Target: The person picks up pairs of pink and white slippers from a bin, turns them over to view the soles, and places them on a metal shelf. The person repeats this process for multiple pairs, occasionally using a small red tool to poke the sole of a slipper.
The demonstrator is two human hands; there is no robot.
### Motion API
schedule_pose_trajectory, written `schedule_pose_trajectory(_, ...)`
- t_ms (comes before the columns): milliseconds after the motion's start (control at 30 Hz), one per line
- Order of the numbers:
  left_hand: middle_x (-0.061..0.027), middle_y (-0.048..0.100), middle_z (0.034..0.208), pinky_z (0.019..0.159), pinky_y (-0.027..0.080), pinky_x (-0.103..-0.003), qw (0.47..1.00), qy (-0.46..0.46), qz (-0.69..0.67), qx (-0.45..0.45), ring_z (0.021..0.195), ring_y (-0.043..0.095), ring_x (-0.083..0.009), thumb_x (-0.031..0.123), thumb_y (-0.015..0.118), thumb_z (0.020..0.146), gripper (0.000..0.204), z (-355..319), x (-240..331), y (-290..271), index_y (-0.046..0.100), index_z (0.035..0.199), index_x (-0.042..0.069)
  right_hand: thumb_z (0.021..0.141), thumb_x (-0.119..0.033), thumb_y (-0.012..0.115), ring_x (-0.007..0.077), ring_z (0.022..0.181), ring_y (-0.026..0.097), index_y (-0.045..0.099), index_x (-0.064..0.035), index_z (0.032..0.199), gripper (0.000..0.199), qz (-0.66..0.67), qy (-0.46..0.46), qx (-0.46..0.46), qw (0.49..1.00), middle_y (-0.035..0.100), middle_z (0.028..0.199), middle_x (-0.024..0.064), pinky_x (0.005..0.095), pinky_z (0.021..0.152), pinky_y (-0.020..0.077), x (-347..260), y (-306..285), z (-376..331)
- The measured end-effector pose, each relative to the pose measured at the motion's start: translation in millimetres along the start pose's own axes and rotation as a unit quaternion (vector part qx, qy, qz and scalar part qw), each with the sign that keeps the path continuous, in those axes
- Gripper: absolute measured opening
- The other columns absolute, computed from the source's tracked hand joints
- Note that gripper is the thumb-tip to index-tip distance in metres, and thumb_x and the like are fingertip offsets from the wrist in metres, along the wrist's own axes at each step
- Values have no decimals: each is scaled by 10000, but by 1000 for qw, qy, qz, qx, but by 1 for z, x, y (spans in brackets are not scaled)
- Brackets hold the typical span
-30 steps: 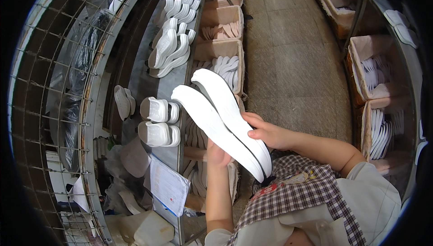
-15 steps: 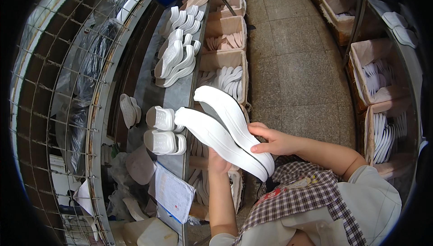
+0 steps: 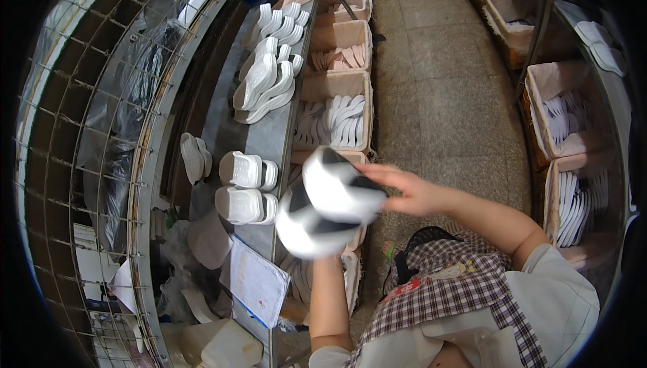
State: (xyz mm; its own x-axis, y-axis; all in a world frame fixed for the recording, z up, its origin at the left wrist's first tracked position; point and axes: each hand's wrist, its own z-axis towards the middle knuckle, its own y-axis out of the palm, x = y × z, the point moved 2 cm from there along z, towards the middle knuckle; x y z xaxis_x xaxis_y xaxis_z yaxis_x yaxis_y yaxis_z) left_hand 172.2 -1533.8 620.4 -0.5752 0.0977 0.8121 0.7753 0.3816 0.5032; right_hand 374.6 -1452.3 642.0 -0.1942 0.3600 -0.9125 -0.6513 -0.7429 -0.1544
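Observation:
A pair of white shoe soles with dark sides is up in front of me, smeared by motion. My left hand holds them from beneath; its fingers are hidden behind the soles. At their right edge, my right hand grips with thumb and fingers. Just left of the held pair, two pairs of white soles, a rear pair and a nearer pair, lie on the grey metal shelf.
White soles stand stacked farther up the shelf. Cloth-lined bins of soles line the aisle, with more bins at right. A paper sheet on a clipboard lies near. Wire mesh rises at left.
The soles have tilted from lying lengthwise to a foreshortened, blurred pose, with dark sides showing. My right hand has moved slightly left and up with them.

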Motion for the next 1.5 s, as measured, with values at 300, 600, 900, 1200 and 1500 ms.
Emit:
schedule_pose_trajectory(300,-112,622,972,659,553,-291,999,2,-8,34,810,641,-197,226,485,940,303,-12,10,41,539,1124,-9,894,-249,523,305,1346,268,456,10,1278,468,250,141,-10,958,199,1488,185,420,1089,250,24,18,-10)
schedule_pose_trajectory(600,-83,543,967,661,457,-299,942,27,-284,-177,792,501,-185,337,488,917,473,-13,-7,28,437,1283,41,776,-424,519,315,1138,519,302,1,1353,749,577,113,91,804,447,1294,217,396,888,499,3,30,-21)
schedule_pose_trajectory(900,-75,484,1047,637,433,-321,858,8,-392,-333,852,427,-176,358,527,879,625,-15,4,19,345,1393,52,791,-444,460,284,1011,623,340,33,1355,748,653,105,132,738,546,1214,208,348,837,550,6,20,-30)
schedule_pose_trajectory(1200,-89,316,1429,1119,241,-411,990,31,-57,-128,1313,316,-221,419,302,984,505,-24,-30,13,241,1418,168,819,-559,571,345,1298,270,496,-117,1306,662,6,-77,-46,996,202,1500,176,430,1078,192,-23,44,-7)
schedule_pose_trajectory(1500,-77,481,1261,1054,341,-340,863,-47,-451,-222,1209,449,-193,308,342,992,405,-43,-18,0,382,1308,60,788,-382,674,325,1246,363,542,-48,1222,564,21,-134,-44,990,368,1409,162,421,1040,271,-37,52,5)
